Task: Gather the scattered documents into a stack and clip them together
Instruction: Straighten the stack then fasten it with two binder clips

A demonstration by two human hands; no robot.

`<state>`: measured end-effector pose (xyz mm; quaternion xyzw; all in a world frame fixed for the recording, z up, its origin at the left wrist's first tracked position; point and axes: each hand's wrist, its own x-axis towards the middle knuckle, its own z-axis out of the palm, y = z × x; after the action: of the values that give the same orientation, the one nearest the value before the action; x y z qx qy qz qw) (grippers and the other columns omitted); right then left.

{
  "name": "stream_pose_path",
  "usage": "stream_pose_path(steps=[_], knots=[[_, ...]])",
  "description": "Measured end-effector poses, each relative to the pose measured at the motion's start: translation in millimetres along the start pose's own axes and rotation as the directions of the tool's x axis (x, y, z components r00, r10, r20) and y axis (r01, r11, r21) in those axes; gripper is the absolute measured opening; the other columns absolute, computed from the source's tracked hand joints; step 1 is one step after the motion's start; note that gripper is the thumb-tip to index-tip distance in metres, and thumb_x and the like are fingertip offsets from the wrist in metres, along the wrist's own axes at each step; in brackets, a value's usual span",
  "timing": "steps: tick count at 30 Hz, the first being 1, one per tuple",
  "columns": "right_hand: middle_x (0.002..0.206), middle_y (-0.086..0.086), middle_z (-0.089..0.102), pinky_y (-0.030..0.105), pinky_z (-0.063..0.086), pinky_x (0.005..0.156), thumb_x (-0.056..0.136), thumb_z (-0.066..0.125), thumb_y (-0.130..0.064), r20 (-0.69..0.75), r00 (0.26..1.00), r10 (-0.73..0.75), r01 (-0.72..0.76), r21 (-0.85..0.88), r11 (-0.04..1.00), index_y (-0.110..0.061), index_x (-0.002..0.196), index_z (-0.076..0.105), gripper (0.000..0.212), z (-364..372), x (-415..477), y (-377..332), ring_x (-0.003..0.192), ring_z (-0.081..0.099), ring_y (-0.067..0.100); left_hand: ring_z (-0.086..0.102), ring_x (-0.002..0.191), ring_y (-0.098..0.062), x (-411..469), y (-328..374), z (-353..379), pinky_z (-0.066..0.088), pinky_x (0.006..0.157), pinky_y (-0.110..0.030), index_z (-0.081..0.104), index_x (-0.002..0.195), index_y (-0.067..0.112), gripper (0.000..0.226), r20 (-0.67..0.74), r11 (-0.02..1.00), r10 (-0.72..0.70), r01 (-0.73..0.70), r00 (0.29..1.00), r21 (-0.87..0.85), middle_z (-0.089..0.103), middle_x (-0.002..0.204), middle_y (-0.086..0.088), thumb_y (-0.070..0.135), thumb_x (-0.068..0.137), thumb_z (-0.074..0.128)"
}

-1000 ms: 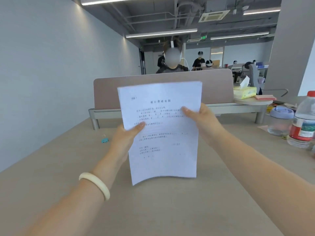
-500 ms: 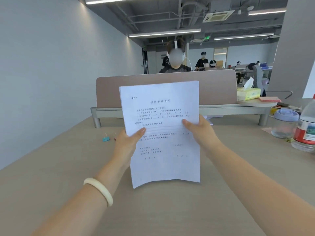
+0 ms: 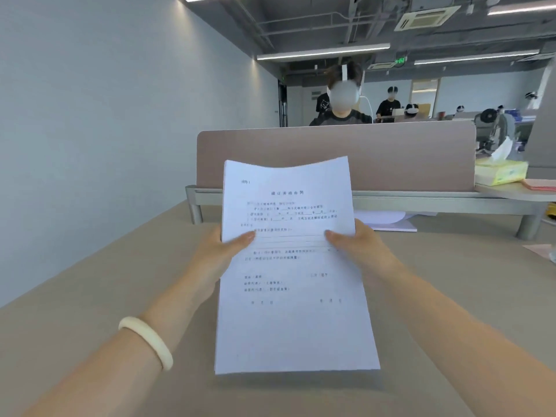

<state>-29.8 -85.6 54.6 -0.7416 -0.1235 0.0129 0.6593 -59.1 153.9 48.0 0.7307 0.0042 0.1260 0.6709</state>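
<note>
I hold a stack of white printed documents [image 3: 296, 311] upright in front of me, its bottom edge down by the beige desk [image 3: 90, 296]. My left hand [image 3: 216, 257] grips the stack's left edge, thumb on the front page. My right hand [image 3: 361, 251] grips the right edge the same way. The top edge curves slightly. The binder clip is not in view now.
A brown divider panel [image 3: 391, 155] on a grey metal rail crosses the far end of the desk. More white paper [image 3: 388, 222] lies under the rail. A tissue box [image 3: 501, 173] sits at the right. A person sits behind the divider.
The stack has come down and nearer to me, with both hands lower on it. The view has shifted, so the blue clip at the left and the bottle at the right are out of frame.
</note>
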Motion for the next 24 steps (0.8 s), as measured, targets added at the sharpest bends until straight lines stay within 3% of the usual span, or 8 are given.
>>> stream_pose_path(steps=[3, 8, 13, 15, 16, 18, 20, 24], knots=[[0.113, 0.021, 0.068, 0.055, 0.05, 0.093, 0.09, 0.054, -0.011, 0.024, 0.992, 0.122, -0.122, -0.002, 0.992, -0.017, 0.103, 0.067, 0.019, 28.2, 20.7, 44.4, 0.106, 0.064, 0.04, 0.065, 0.105, -0.018, 23.3, -31.6, -19.9, 0.051, 0.091, -0.04, 0.059, 0.113, 0.026, 0.024, -0.128, 0.995, -0.097, 0.097, 0.987, -0.007, 0.069, 0.114, 0.005, 0.036, 0.093, 0.052], [0.1, -0.004, 0.076, 0.041, 0.057, 0.087, 0.093, 0.051, -0.01, 0.116, 0.975, 0.19, -0.186, -0.042, 0.982, -0.022, 0.108, 0.067, 0.025, 65.3, 51.4, 95.9, 0.09, 0.073, 0.017, 0.057, 0.08, -0.01, 51.9, -79.4, -33.2, 0.042, 0.066, -0.02, 0.054, 0.1, 0.023, 0.014, -0.335, 0.987, -0.066, 0.111, 0.94, 0.116, 0.059, 0.085, 0.011, 0.024, 0.098, 0.04], [0.111, -0.001, 0.071, 0.044, 0.055, 0.089, 0.088, 0.063, -0.03, 0.103, 0.963, 0.248, -0.247, -0.02, 0.969, -0.021, 0.116, 0.057, 0.029, 69.1, 91.8, 103.0, 0.097, 0.071, 0.021, 0.053, 0.075, -0.014, 56.9, -103.2, -47.6, 0.043, 0.062, -0.018, 0.054, 0.089, 0.015, 0.017, -0.319, 0.983, -0.088, 0.135, 0.944, 0.128, 0.058, 0.084, 0.0, 0.019, 0.098, 0.04], [0.11, 0.003, 0.07, 0.04, 0.056, 0.081, 0.091, 0.057, -0.036, 0.076, 0.955, 0.288, -0.293, 0.068, 0.954, -0.017, 0.115, 0.056, 0.03, 73.4, 110.2, 95.8, 0.099, 0.069, 0.024, 0.053, 0.079, -0.017, 58.0, -107.2, -50.0, 0.044, 0.071, -0.028, 0.052, 0.088, 0.016, 0.016, -0.27, 0.981, -0.123, 0.158, 0.955, 0.114, 0.056, 0.089, -0.007, 0.02, 0.097, 0.04], [0.109, 0.004, 0.069, 0.038, 0.056, 0.079, 0.093, 0.054, -0.037, 0.051, 0.952, 0.301, -0.304, 0.07, 0.95, -0.018, 0.111, 0.055, 0.026, 78.1, 115.7, 93.2, 0.1, 0.067, 0.026, 0.054, 0.081, -0.018, 57.4, -108.1, -50.3, 0.045, 0.074, -0.032, 0.052, 0.087, 0.018, 0.017, -0.255, 0.979, -0.144, 0.175, 0.956, 0.106, 0.058, 0.09, -0.006, 0.021, 0.098, 0.039], [0.11, 0.006, 0.064, 0.042, 0.053, 0.087, 0.095, 0.051, -0.034, -0.034, 0.954, 0.298, -0.297, 0.016, 0.955, -0.022, 0.104, 0.052, 0.016, 86.9, 124.1, 96.5, 0.107, 0.062, 0.03, 0.06, 0.085, -0.018, 56.5, -109.2, -51.3, 0.048, 0.079, -0.034, 0.054, 0.092, 0.024, 0.017, -0.249, 0.972, -0.196, 0.222, 0.948, 0.078, 0.064, 0.096, -0.003, 0.023, 0.098, 0.038], [0.108, 0.006, 0.063, 0.043, 0.05, 0.09, 0.095, 0.048, -0.031, -0.071, 0.959, 0.274, -0.277, -0.029, 0.96, -0.022, 0.108, 0.049, 0.015, 95.5, 122.7, 99.1, 0.105, 0.061, 0.03, 0.062, 0.087, -0.013, 56.8, -110.3, -55.6, 0.049, 0.075, -0.029, 0.055, 0.1, 0.025, 0.019, -0.273, 0.964, -0.226, 0.255, 0.935, 0.076, 0.066, 0.1, 0.001, 0.025, 0.099, 0.037], [0.104, 0.002, 0.064, 0.032, 0.05, 0.069, 0.096, 0.047, -0.027, -0.066, 0.974, 0.217, -0.22, -0.043, 0.975, -0.023, 0.115, 0.047, 0.019, 109.0, 115.7, 97.2, 0.091, 0.062, 0.022, 0.055, 0.08, -0.004, 67.2, -107.3, -70.0, 0.041, 0.067, -0.021, 0.052, 0.105, 0.025, 0.021, -0.315, 0.947, -0.243, 0.295, 0.917, 0.127, 0.06, 0.091, 0.01, 0.034, 0.099, 0.034]])
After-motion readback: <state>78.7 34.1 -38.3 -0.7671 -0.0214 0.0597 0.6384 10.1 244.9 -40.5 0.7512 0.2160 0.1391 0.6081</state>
